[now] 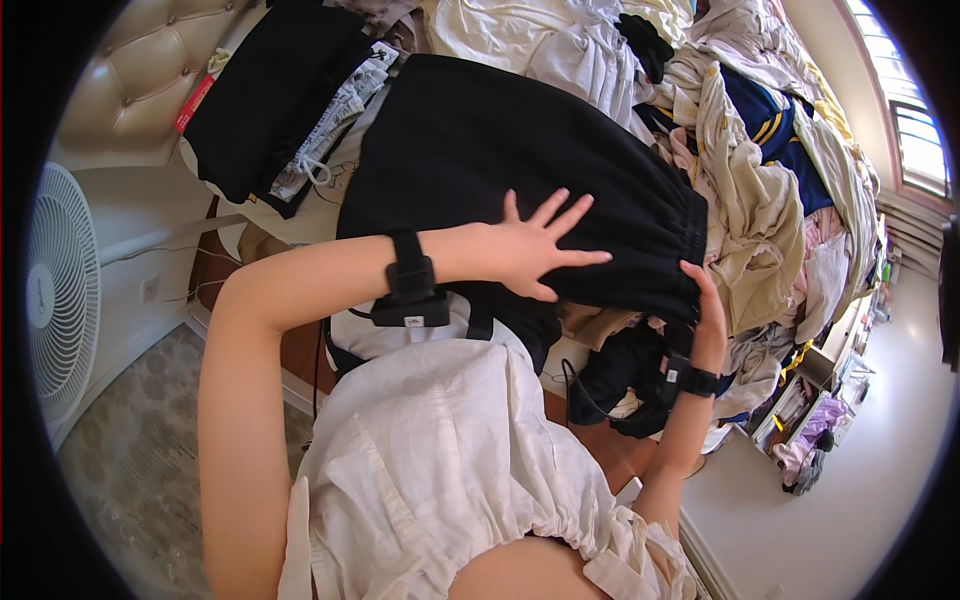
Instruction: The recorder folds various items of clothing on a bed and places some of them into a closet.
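Note:
A black garment (470, 140) with a gathered elastic waistband at its right end lies spread flat across the bed. My left hand (545, 245) rests on its near part, palm down, fingers spread wide. At the near corner of the waistband, my right hand (708, 305) holds the edge, its fingertips bent over the cloth; part of its grip is hidden. Each wrist wears a black strap with a small box.
Folded black clothing (270, 100) and grey drawstring bottoms (335, 120) lie at the far left. Rumpled clothes (750, 210) heap up on the right. A white fan (65, 300) stands at the left, and dark cloth (620, 380) bunches near my right wrist.

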Motion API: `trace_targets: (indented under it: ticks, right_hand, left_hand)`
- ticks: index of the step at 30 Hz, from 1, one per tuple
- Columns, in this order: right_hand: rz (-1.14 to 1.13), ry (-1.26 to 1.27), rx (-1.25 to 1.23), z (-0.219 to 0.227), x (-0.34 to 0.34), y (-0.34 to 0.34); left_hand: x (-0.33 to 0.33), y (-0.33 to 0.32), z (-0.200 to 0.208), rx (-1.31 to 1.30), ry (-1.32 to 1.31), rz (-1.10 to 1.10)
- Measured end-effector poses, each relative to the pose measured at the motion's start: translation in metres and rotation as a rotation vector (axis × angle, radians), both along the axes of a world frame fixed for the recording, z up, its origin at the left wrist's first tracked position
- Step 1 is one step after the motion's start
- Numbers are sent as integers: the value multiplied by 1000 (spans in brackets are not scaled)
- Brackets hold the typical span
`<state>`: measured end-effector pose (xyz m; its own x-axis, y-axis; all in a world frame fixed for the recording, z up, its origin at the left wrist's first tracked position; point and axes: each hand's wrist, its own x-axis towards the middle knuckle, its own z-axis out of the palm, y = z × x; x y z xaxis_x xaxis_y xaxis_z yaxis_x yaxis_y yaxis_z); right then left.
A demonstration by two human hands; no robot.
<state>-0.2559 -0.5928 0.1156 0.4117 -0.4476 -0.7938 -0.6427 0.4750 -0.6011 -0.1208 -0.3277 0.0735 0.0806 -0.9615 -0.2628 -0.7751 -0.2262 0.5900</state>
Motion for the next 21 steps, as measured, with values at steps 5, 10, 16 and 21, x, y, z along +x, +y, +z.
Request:
trace_targets:
  ticks: [5, 10, 16, 21]
  right_hand:
    - [153, -166, -120, 37, 4, -2]
    - [376, -286, -413, 74, 27, 48]
    - [969, -175, -1234, 92, 70, 143]
    - [1139, -285, -1342, 81, 92, 185]
  left_hand:
    - [-10, -28, 24, 71, 290, -54]
    - [12, -53, 0, -242, 1043, 290]
    - [83, -30, 59, 150, 1262, 265]
    - [110, 12, 81, 92, 1067, 620]
